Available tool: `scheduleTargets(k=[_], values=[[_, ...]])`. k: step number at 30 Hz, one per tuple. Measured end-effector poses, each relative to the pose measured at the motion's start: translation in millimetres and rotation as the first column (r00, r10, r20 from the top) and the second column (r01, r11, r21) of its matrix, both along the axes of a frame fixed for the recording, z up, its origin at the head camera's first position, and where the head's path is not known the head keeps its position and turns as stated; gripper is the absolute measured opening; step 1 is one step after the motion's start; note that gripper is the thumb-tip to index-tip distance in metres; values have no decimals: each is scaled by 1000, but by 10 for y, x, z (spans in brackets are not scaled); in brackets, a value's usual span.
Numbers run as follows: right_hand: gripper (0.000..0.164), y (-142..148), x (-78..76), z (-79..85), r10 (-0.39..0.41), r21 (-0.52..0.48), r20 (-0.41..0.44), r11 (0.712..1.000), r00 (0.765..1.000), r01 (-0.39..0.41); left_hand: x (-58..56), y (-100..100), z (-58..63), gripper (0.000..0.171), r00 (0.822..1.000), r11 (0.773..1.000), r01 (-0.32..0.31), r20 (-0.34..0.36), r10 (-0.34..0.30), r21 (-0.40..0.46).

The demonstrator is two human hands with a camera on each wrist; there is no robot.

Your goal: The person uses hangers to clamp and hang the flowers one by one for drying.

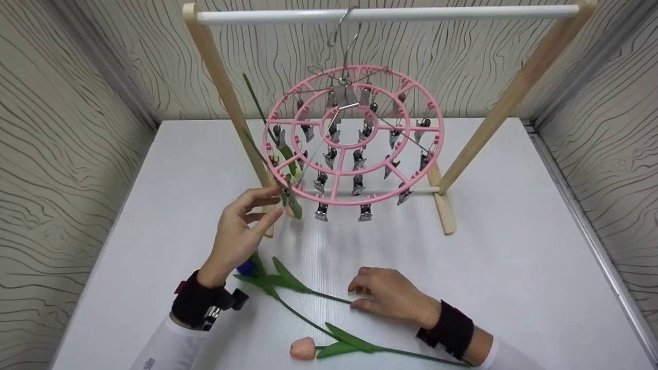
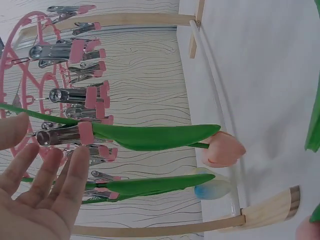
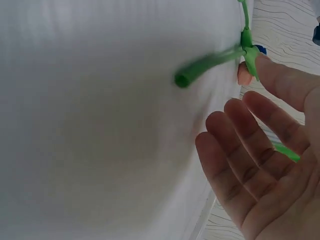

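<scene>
Carefully: Letting a Tulip Settle on the Pink Hanger [image 1: 342, 160]

Below the hanger spreads the white desk [image 1: 514, 257], and around it stands the wooden rack [image 1: 514, 100], whose top rail carries the hanger's hook. At the hanger's near left edge is the left hand [image 1: 236, 234], thumb well apart from the fingers and gripping nothing; whether a fingertip brushes metal, I cannot tell. Nearer the wearer than the hanger, low over the desk, the right hand [image 1: 388, 293] is loosely bent and holds nothing, just beside the end of a green stem [image 1: 329, 296].

A peach tulip [image 2: 225, 151] hangs head-down under the hanger's left edge, with a blue-and-white flower [image 2: 210, 191] close by. On the desk, on the hanger's near side, lie another peach tulip [image 1: 303, 348] and a blue flower [image 1: 245, 267]. Smallest is the pink-tipped clip [image 2: 60, 135] beside the left fingers, with the hung tulip's stem at its jaws.

To my mind, this step wants a check that stem and leaf sit deep in the clip, then a straight, slow withdrawal, since a sideways snag could swing the hanger.
</scene>
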State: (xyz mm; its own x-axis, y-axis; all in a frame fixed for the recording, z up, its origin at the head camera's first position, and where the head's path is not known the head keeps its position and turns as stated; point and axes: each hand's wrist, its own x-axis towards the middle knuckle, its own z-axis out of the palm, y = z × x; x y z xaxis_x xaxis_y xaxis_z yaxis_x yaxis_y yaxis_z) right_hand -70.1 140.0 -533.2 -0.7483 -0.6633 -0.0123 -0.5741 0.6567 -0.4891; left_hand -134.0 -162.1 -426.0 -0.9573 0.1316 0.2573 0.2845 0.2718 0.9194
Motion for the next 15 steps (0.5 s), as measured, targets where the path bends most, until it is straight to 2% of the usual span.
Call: scheduleTargets(k=[8,15], values=[[24,-78,77,-42,16,87,-98,996,995,-8,129,-110,-131,30,997,998,-55,49,54,6],[16,-100,76,-90,-1,81,-142,997,990,12,262,-111,-254,28,994,999,-28,107,32,-37]])
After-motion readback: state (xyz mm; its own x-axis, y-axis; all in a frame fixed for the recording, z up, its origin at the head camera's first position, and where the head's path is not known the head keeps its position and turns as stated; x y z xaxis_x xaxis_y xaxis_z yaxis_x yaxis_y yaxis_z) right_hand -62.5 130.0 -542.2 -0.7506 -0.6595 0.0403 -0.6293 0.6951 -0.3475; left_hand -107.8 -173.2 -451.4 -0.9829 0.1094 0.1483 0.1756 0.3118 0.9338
